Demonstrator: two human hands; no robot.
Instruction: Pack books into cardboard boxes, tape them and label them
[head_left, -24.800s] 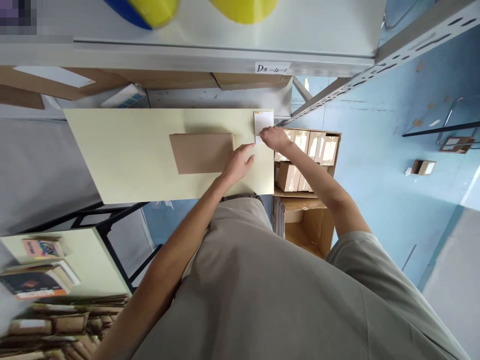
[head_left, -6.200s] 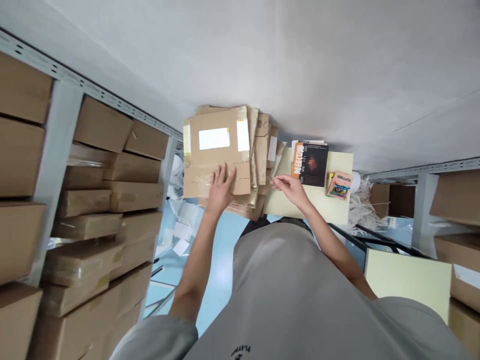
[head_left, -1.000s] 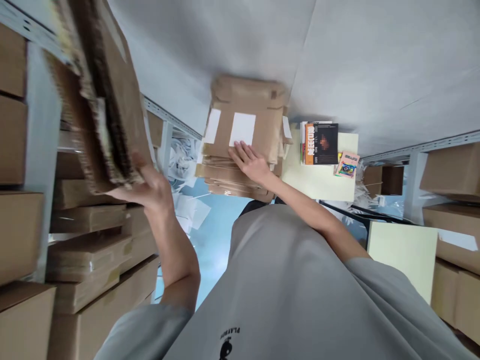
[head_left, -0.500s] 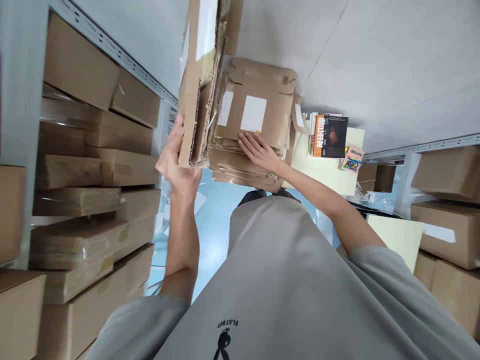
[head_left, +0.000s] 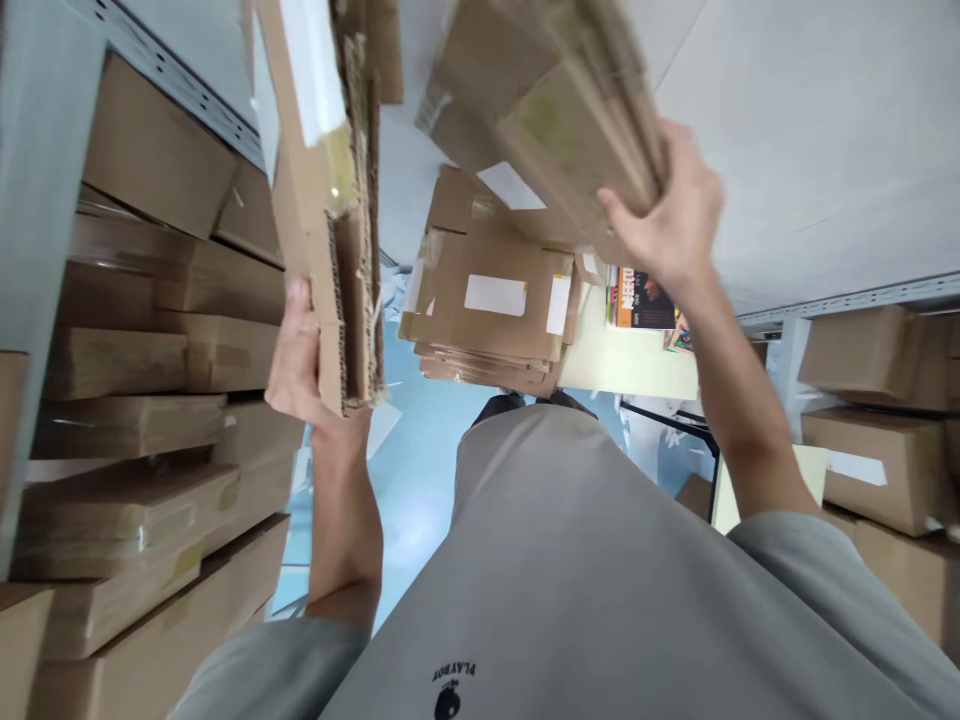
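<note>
My left hand point(head_left: 300, 360) grips a bundle of flattened cardboard boxes point(head_left: 300, 190) held on edge, with white labels and tape on it; its fingers wrap around the lower end. Raised at upper right, my right hand point(head_left: 679, 215) is closed around the edge of another batch of flattened cardboard point(head_left: 555, 120), tilted and a little blurred. Beneath and between the hands lies a stack of flattened boxes point(head_left: 510, 255), the top one bearing white labels. The right-hand batch hides the stack's far right part.
A pale yellow surface point(head_left: 630, 365) right of the stack carries books point(head_left: 645, 300). Shelves of cardboard boxes stand on the left point(head_left: 127, 500) and right point(head_left: 870, 460). Light blue floor point(head_left: 412, 450) shows below, and a grey-white wall point(head_left: 810, 150) rises ahead.
My right hand has gone from resting on the stack to lifting a batch of flattened cardboard up and right. The left hand's bundle has shifted left and slightly lower. The stack's top differs.
</note>
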